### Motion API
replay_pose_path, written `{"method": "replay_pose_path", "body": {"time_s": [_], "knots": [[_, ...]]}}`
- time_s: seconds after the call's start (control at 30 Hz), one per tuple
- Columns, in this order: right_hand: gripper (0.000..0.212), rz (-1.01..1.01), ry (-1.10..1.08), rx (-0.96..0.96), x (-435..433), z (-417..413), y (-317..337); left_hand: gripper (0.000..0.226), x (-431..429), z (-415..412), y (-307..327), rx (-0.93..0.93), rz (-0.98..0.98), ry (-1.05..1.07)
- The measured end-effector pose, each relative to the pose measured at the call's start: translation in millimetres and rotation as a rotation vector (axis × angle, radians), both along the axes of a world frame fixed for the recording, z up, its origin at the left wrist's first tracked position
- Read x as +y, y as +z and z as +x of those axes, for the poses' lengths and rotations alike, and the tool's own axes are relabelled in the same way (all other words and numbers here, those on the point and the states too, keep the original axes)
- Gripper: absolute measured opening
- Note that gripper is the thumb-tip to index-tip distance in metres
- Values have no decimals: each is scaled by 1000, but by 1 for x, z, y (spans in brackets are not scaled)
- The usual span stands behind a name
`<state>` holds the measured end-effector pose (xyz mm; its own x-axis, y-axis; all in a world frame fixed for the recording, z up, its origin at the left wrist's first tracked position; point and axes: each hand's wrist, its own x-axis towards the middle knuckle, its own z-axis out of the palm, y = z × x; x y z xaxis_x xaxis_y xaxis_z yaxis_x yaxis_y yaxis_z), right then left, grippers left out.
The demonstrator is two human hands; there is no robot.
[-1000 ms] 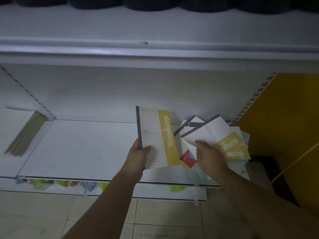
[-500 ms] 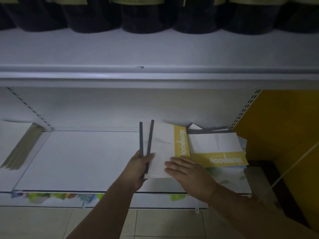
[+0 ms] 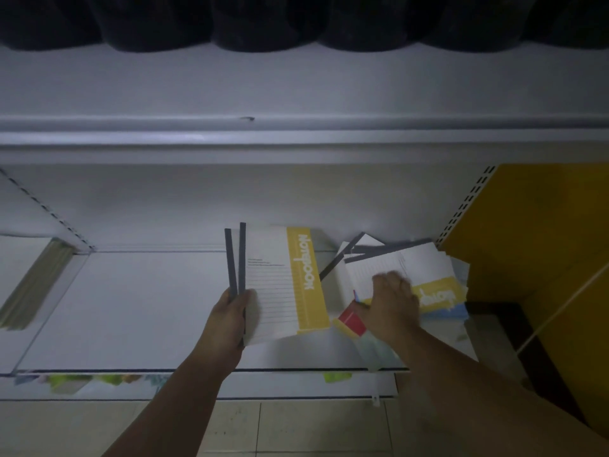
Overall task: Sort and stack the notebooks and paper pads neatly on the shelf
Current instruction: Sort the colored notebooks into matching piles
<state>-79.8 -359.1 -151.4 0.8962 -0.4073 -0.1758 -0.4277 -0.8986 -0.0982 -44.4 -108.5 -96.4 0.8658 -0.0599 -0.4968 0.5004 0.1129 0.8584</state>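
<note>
Near the centre of the frame, the left hand (image 3: pixel 227 319) has its grip closed round the lower corner of two white notebooks (image 3: pixel 280 282) with dark spines and a yellow band, its thumb on the front cover and the two spines fanned slightly apart over the white shelf (image 3: pixel 131 308). To the right, the blurred right hand (image 3: pixel 392 305) lies on a loose pile of notebooks (image 3: pixel 431 268) in the shelf's right corner, beside a yellow panel (image 3: pixel 534 225). Whether its grip is closed on one cannot be told.
</note>
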Motion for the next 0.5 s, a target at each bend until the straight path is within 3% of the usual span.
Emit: {"method": "replay_pose_path", "body": {"time_s": [0.27, 0.33, 0.4, 0.5], "knots": [[40, -163, 248, 64, 15, -27, 5, 22, 5, -4, -3, -7, -3, -44], [41, -79, 165, -60, 21, -28, 21, 21, 9, -5, -2, -14, 10, -53], [43, 30, 147, -341, 27, -27, 40, 22, 13, -5, -4, -14, 18, -58], [48, 50, 507, -620, 47, -29, 54, 25, 14, -6, -3, 8, 7, -93]]}}
